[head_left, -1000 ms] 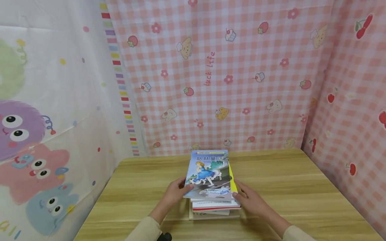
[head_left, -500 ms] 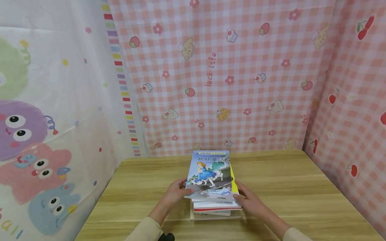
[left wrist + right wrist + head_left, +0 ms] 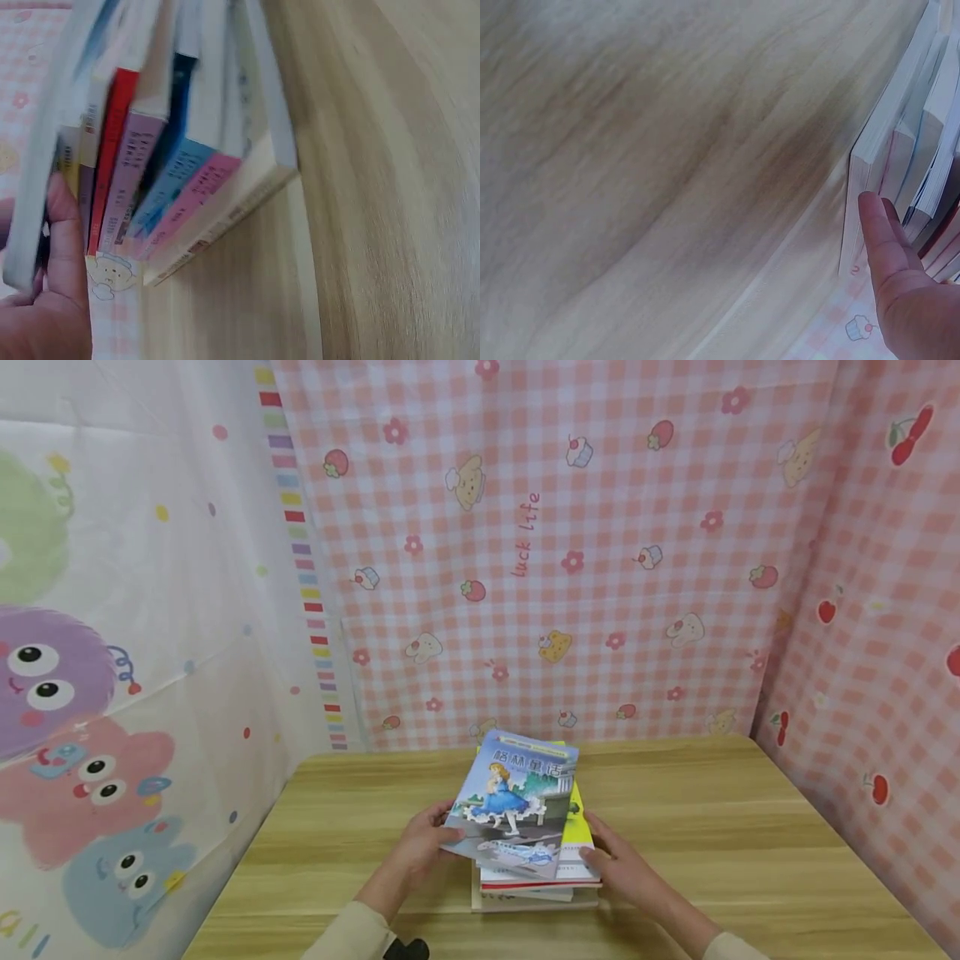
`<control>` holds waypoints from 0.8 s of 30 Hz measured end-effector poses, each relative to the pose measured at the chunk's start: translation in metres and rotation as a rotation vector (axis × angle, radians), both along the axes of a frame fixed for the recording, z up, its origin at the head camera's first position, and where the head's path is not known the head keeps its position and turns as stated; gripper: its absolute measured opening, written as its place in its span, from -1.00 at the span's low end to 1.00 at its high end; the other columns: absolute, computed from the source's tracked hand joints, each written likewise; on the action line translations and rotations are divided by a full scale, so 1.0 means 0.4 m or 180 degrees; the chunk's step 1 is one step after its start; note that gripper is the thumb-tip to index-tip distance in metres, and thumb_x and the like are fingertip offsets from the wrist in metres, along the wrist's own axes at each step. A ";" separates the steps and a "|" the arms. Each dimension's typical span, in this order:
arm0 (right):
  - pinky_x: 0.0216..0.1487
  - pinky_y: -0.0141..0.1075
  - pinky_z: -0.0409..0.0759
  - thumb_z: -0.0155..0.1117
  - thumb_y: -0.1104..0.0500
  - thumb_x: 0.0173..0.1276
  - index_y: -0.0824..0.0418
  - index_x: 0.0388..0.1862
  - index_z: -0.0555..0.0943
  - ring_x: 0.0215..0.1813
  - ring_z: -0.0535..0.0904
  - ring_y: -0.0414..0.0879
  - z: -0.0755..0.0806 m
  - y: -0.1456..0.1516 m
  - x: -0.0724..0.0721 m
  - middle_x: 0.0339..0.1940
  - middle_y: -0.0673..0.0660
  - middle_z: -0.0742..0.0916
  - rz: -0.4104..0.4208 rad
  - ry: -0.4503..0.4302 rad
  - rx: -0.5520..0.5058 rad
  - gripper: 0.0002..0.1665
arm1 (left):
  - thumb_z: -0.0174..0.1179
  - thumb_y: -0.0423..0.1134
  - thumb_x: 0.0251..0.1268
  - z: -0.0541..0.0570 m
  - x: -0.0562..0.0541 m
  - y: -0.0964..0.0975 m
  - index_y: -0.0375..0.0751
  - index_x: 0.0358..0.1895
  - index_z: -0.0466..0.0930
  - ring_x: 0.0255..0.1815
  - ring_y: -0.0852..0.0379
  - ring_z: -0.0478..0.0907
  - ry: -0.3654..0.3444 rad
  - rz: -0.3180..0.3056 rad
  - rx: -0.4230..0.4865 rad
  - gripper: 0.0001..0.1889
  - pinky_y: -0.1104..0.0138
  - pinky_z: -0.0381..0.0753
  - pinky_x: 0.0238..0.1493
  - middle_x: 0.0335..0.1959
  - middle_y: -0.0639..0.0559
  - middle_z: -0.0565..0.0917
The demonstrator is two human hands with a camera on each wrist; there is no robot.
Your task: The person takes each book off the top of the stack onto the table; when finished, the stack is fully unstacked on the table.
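A blue-grey storybook (image 3: 513, 797), its cover showing a girl in a blue dress, lies turned askew over a stack of books (image 3: 525, 902). My left hand (image 3: 416, 847) pinches its lower left edge, thumb on the cover. The left wrist view shows this storybook (image 3: 34, 202) tilted apart from the spines below, red, lilac, blue and pink ones (image 3: 199, 195) among them. Under it, a book with a yellow cover (image 3: 577, 827) peeks out at the right. My right hand (image 3: 618, 860) touches the stack's right side, its fingers (image 3: 885, 247) straight along the page edges.
The stack stands on a wood-grain table (image 3: 712, 835). A pink checked curtain (image 3: 600, 602) hangs behind the back edge, and a white cartoon curtain (image 3: 217, 693) on the left. Near my left sleeve is a small black object (image 3: 407, 949).
The storybook has swung askew and slid left on the stack, baring more of the yellow cover. My left hand moved slightly left with it; the right hand stays at the stack's side.
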State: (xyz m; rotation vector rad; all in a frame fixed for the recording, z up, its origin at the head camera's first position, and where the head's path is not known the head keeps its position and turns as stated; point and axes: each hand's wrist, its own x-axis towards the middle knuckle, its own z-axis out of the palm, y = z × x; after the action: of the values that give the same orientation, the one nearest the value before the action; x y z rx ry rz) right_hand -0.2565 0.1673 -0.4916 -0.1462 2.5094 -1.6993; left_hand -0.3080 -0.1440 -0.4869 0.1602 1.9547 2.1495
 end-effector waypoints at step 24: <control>-0.19 -0.14 0.64 0.11 0.17 0.53 0.17 0.62 0.06 -0.04 0.59 0.01 0.003 -0.001 -0.005 0.42 0.51 0.34 -0.0024 -0.0331 -0.0140 -0.23 | -0.03 -0.63 0.35 -0.002 -0.029 -0.127 -0.49 0.45 0.13 -0.21 0.10 0.61 0.0004 0.0690 0.0661 -0.41 0.26 0.71 -0.28 0.10 -0.22 0.45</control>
State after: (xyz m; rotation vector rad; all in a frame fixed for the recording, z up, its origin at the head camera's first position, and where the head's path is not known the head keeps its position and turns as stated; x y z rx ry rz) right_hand -0.2586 0.1669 -0.4904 -0.0505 2.4026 -1.7190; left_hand -0.3196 -0.1949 -0.4877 -0.0173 1.8195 2.4894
